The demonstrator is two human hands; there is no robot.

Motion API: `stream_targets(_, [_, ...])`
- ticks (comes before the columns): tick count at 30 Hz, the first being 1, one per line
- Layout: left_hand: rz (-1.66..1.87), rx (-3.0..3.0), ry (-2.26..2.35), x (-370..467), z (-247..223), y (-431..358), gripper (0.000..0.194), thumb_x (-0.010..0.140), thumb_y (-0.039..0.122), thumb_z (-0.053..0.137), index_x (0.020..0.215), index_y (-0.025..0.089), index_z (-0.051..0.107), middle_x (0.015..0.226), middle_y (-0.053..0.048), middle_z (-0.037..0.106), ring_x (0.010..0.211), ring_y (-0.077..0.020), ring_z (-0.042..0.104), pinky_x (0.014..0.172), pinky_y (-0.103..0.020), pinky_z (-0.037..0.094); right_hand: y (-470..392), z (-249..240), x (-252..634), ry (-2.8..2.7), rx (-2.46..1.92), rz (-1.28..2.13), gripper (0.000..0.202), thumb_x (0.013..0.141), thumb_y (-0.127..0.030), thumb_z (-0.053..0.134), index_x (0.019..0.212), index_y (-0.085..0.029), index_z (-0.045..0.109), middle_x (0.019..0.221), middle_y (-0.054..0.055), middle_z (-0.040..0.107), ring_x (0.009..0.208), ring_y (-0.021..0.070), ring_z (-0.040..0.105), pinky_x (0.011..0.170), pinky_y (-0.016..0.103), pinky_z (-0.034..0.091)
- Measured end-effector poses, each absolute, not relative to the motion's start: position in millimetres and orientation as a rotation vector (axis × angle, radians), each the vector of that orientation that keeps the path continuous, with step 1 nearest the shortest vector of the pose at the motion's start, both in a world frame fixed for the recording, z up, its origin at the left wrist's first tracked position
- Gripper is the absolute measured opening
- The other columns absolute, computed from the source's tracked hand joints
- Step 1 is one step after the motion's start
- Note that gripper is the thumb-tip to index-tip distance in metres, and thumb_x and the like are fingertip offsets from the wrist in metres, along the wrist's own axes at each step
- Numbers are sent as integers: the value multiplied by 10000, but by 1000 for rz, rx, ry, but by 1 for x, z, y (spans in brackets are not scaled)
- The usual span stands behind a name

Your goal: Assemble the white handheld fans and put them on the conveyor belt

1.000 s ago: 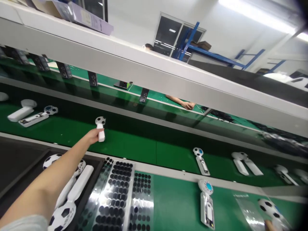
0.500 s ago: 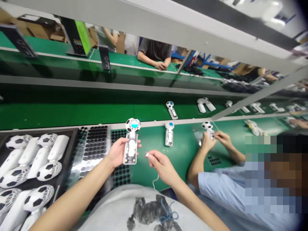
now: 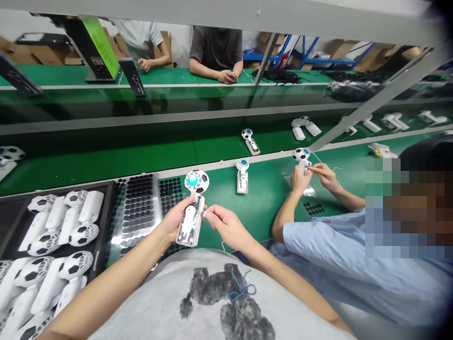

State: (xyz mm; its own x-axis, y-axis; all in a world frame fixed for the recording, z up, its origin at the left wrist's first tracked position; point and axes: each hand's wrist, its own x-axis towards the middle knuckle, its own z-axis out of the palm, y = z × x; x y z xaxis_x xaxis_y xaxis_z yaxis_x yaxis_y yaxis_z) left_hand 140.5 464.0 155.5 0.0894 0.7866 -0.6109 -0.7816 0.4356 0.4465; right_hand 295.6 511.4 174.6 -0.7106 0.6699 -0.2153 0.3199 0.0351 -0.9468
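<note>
My left hand (image 3: 175, 218) is closed around the clear handle of a handheld fan (image 3: 191, 219), whose head is patterned like a football with a bright blue centre. White parts show through the handle. Pinched in my right hand (image 3: 226, 224) is the small plug (image 3: 204, 214) of a thin white cable (image 3: 223, 246). The plug is at the right side of the fan's handle; whether it sits inside a socket I cannot tell. Most of the cable is hidden behind my right hand and forearm.
A black tray (image 3: 110, 200) of white football-headed fans stands at left, beside sheets of black round pads (image 3: 139, 203). Another clear-handled fan (image 3: 242, 182) lies ahead on the green bench. At right, a co-worker's hands (image 3: 300, 179) hold a similar fan. A slanted metal post (image 3: 348, 123) rises beyond.
My right hand has brought the plug left to the fan's side. The fan has turned and tilted in my left hand. The camera view has shifted.
</note>
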Motion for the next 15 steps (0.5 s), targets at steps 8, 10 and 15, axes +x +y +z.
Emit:
stream_targets(8, [1227, 165, 1053, 150, 160, 463, 189, 760, 286, 587, 865, 131, 566, 706, -25, 623, 589, -129, 595, 551, -240, 484, 511, 180, 300, -2114, -986, 1684, 220, 862, -306, 404, 763, -181, 556, 604, -49, 454, 574, 94, 407, 576, 225, 326])
stream_targets(10, [1216, 288, 1114, 152, 163, 463, 214, 725, 280, 634, 870, 148, 549, 702, -6, 613, 597, -118, 587, 537, -212, 463, 512, 180, 303, -2187, -988, 1637, 222, 856, -307, 410, 718, -182, 529, 597, -49, 457, 574, 98, 413, 570, 228, 319])
stream_targets(15, [1149, 368, 1188, 156, 166, 463, 268, 701, 318, 658, 880, 168, 526, 674, 29, 572, 542, -77, 530, 484, -171, 401, 514, 175, 306, -2238, -977, 1609, 222, 853, -304, 403, 683, -186, 484, 602, -47, 460, 578, 101, 416, 566, 229, 317])
